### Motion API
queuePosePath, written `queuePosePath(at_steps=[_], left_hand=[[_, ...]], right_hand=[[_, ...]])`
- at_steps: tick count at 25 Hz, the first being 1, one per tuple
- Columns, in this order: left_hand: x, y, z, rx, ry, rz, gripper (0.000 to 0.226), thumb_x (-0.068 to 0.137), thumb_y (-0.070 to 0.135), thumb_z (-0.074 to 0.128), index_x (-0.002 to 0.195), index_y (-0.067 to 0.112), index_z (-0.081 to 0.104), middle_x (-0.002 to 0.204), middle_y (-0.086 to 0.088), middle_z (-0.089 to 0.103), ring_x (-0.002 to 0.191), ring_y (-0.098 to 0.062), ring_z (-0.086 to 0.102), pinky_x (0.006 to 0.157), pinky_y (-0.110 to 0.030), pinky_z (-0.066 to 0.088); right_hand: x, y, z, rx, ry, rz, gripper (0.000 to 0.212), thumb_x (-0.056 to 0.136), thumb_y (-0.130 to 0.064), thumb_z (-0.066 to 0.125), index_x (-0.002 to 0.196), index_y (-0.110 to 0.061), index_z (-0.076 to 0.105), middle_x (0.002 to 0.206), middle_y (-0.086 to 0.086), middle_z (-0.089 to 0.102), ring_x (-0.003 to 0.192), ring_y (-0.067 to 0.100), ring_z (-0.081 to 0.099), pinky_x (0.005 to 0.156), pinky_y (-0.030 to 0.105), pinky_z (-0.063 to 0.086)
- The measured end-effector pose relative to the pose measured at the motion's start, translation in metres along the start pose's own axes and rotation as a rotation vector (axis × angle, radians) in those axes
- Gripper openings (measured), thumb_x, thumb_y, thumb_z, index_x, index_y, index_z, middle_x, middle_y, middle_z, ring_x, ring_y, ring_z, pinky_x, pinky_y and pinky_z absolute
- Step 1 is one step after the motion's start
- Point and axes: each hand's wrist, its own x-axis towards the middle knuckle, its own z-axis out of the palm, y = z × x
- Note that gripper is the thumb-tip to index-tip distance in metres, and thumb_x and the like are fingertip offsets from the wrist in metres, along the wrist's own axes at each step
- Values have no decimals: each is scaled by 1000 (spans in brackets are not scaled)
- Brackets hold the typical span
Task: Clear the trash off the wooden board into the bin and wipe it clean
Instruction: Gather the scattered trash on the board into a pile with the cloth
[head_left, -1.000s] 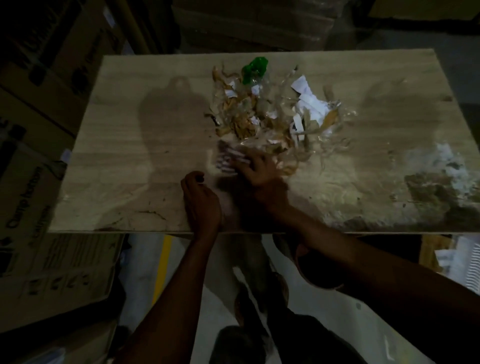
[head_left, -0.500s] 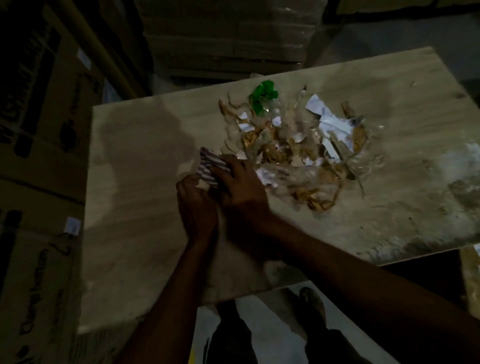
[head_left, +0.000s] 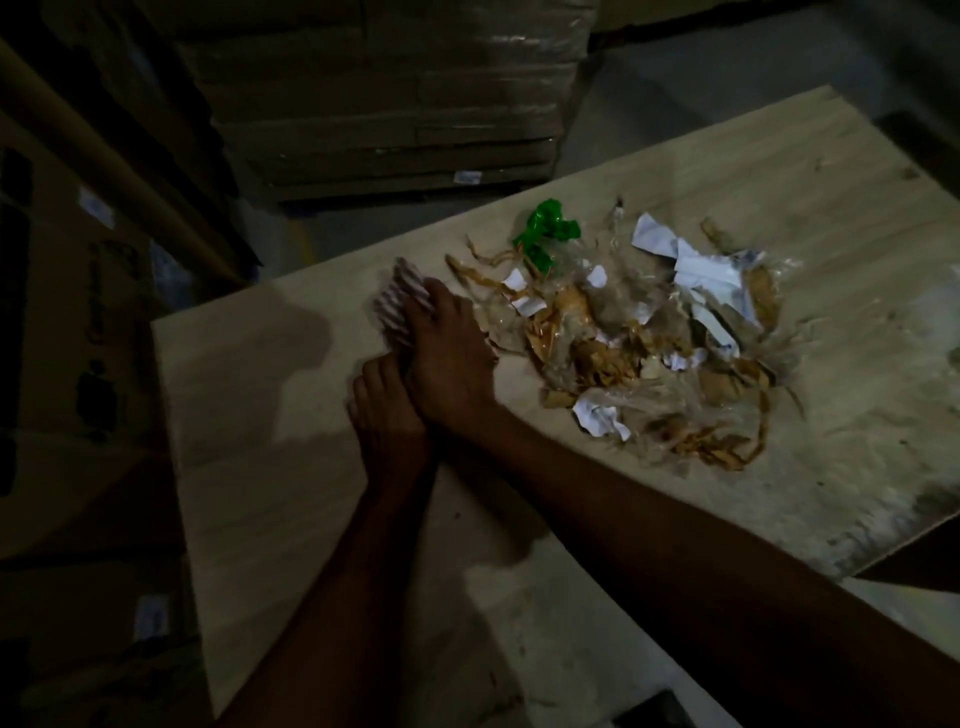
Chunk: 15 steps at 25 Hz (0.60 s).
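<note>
A pale wooden board (head_left: 270, 426) fills the middle of the view. On its right half lies a heap of trash (head_left: 649, 343): brown tape strips, clear plastic, torn white paper and a green plastic scrap (head_left: 545, 231). My right hand (head_left: 447, 353) presses flat on a red-and-white striped cloth (head_left: 397, 301) just left of the heap. My left hand (head_left: 387, 415) rests on the board right beside and partly under the right wrist, fingers curled; whether it holds the cloth is hidden.
Stacked cardboard boxes (head_left: 389, 93) rise behind the board. More boxes (head_left: 62, 364) stand close along the left edge. Grey dust stains mark the board's right corner (head_left: 924, 499). No bin is visible.
The view has swung left. My right hand has slid the striped cloth up along the heap's left side. My left hand has come in against the right wrist.
</note>
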Motion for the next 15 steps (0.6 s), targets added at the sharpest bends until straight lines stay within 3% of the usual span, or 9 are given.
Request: queuePosePath(at_steps=[2, 5, 8, 12, 15], left_hand=[[8, -3, 9, 97, 51, 55, 21, 95, 13, 51, 115, 9, 55, 106, -16, 58, 96, -36, 56, 79, -47, 43], [12, -2, 9, 112, 81, 103, 21, 99, 18, 48, 116, 15, 59, 101, -12, 58, 90, -34, 54, 75, -46, 41], [12, 1, 3, 98, 18, 114, 27, 97, 23, 51, 123, 21, 56, 104, -8, 56, 92, -32, 53, 78, -47, 41], [11, 3, -5, 29, -19, 82, 30, 93, 18, 53, 122, 20, 55, 105, -9, 57, 95, -32, 53, 81, -46, 41], [11, 4, -9, 7, -31, 75, 28, 93, 17, 54, 120, 19, 58, 106, -9, 58, 97, -31, 54, 83, -46, 42]], right_hand=[[50, -1, 12, -108, -105, -8, 70, 91, -33, 64, 154, -13, 41, 158, 18, 36, 132, 36, 43, 104, 48, 45], [74, 13, 18, -197, -51, 134, 66, 92, -27, 62, 153, -11, 40, 155, 18, 39, 129, 35, 43, 103, 45, 46], [49, 26, 10, -187, 92, 375, 66, 94, -23, 60, 155, -11, 36, 154, 20, 37, 133, 37, 40, 108, 45, 41], [8, 43, -12, -251, 70, 595, 78, 91, -26, 65, 160, -14, 29, 165, 23, 21, 145, 45, 27, 120, 52, 28], [-6, 46, -29, -182, 139, 695, 75, 94, -25, 64, 159, -13, 31, 163, 22, 28, 147, 45, 27, 120, 51, 27]])
